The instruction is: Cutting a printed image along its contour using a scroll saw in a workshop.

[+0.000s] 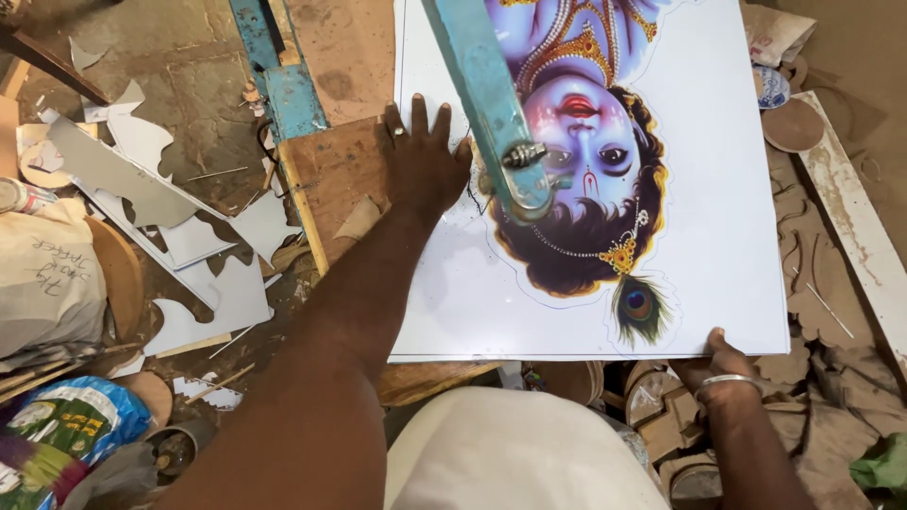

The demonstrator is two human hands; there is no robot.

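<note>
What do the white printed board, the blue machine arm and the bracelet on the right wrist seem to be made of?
White printed board: probably a rigid sheet with a glossy printed face; it lies flat, edges straight.
Blue machine arm: painted metal, paint worn.
Bracelet: silvery metal, it shines.

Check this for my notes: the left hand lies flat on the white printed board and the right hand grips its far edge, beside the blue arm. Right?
Not quite. In the head view the right hand grips the near edge of the white printed board. The left hand does lie flat on it, beside the blue arm.
</note>
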